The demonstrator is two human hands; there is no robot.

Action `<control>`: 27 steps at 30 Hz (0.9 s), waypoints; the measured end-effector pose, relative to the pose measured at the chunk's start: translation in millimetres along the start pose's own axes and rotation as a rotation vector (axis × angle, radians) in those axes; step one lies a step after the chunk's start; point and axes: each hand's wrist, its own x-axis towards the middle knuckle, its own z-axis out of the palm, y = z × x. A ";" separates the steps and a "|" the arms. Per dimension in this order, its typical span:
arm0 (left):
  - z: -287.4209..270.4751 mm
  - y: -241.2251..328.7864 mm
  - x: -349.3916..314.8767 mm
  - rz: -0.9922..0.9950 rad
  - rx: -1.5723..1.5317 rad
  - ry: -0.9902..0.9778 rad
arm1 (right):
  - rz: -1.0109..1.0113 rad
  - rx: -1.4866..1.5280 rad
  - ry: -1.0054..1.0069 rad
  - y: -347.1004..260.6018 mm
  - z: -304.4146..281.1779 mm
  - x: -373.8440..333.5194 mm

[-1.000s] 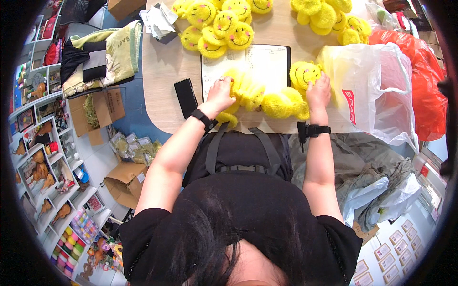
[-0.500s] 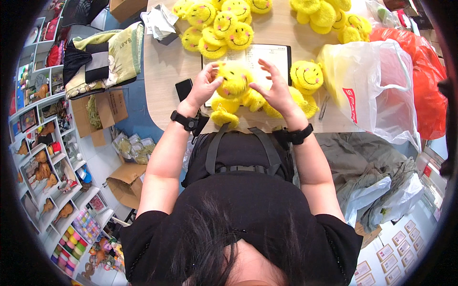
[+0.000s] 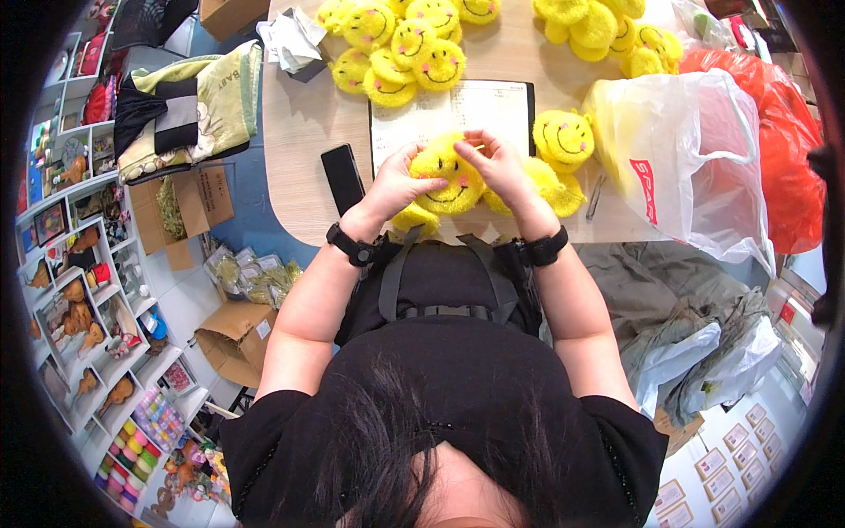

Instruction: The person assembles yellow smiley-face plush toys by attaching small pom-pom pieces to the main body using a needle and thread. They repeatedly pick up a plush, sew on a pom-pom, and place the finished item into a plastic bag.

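A fuzzy yellow smiley plush [image 3: 453, 187] is held between my two hands in front of the open notebook, its face turned up. My left hand [image 3: 396, 182] grips its left side, with the thumb lying across the front. On the upper right, my right hand [image 3: 497, 165] pinches the edge, thumb and fingers closed near the top. More yellow plush pieces [image 3: 547, 187] lie beside my right hand, partly behind it. Another yellow piece [image 3: 414, 218] lies below the held one at the table edge. The open notebook [image 3: 493, 106] lies just beyond my hands.
Piles of smiley plushes [image 3: 414, 44] lie at the back of the table [image 3: 304, 106]. A black phone [image 3: 341, 179] is on the left, a pen [image 3: 596, 197] on the right. White [image 3: 704, 167] and red plastic bags [image 3: 783, 150] stand at the right. A black bag [image 3: 440, 273] is on my lap.
Both hands have come closer together, and moved from spread fingers around the plush to gripping it. The plush has shifted slightly right and down, and its face has turned upright toward me.
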 end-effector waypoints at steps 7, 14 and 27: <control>11.6 4.9 -10.9 -0.009 0.136 -0.111 | 0.051 0.161 -0.114 -8.7 -16.3 13.1; 6.5 -6.4 2.5 0.075 0.208 0.047 | -0.092 -0.235 -0.172 5.0 -12.8 -8.6; -65.7 -81.3 35.2 0.048 0.912 0.207 | 0.131 -0.259 0.674 104.8 -219.1 27.3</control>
